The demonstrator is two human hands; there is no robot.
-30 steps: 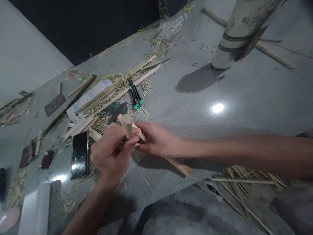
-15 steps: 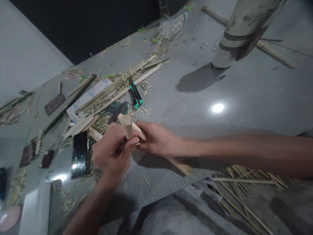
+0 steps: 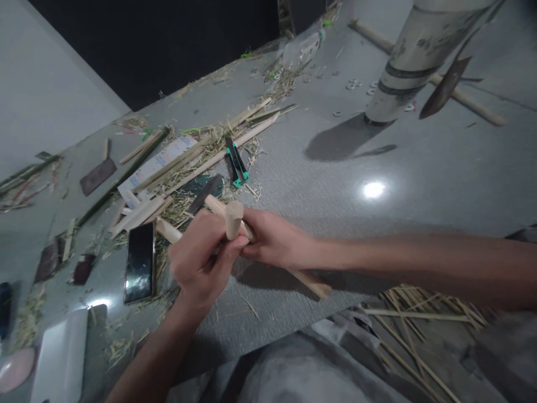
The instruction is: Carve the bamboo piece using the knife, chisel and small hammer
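Observation:
My left hand is closed around a pale wooden handle whose rounded end points up toward the camera. Whatever tool part lies below that handle is hidden by the fingers. Right beside it, my right hand grips a light wooden stick, which runs from the upper left of the hands down to the lower right, under the right wrist. The two hands touch or nearly touch over the grey table. A dark blade-like piece lies just beyond them.
A black phone lies left of my left hand. Behind are a green-and-black tool, wood strips and shavings. A pale cylinder stands at the upper right, near small rings. Thin sticks lie lower right.
The upright handle in my left hand has shifted slightly right and now stands more vertical. The view has moved a little. Both hands keep their grip.

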